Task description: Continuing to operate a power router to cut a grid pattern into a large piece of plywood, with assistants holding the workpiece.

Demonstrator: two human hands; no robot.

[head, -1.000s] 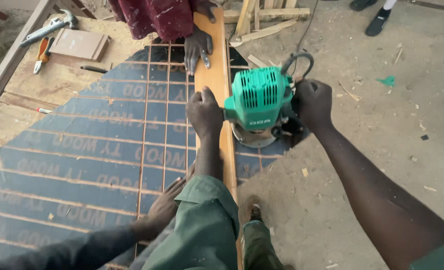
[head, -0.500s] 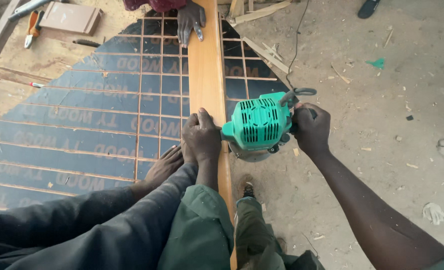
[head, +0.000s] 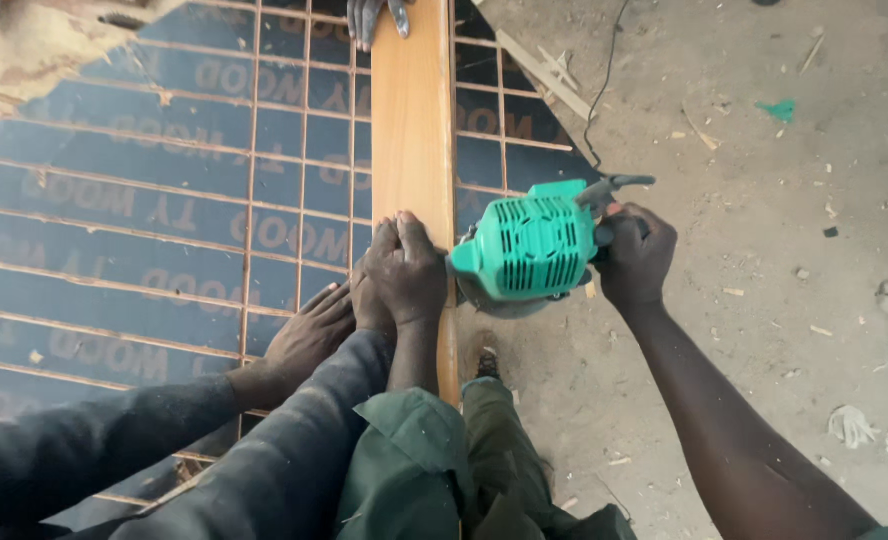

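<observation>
A green electric router [head: 529, 245] sits at the right edge of a long wooden plank [head: 414, 130]. My right hand [head: 636, 255] grips its right handle, where the black cable leaves. My left hand [head: 411, 272] is closed on the router's left side and rests on the plank. Two hands of a co-worker in dark sleeves [head: 309, 335] press down just left of my left hand, one on the sheet and one against the plank's edge.
The plank lies on a dark blue plywood sheet [head: 144, 220] marked with rust-coloured grid lines. Another person's hand [head: 376, 15] holds the plank's far end. To the right is a dusty concrete floor [head: 764, 200] with wood scraps, the router's cable [head: 604, 70], and a foot [head: 482, 362] below the router.
The router and both my hands have come nearer along the plank. The co-worker's dark-sleeved arms have reached in from the lower left. The far hand now sits at the frame's top edge.
</observation>
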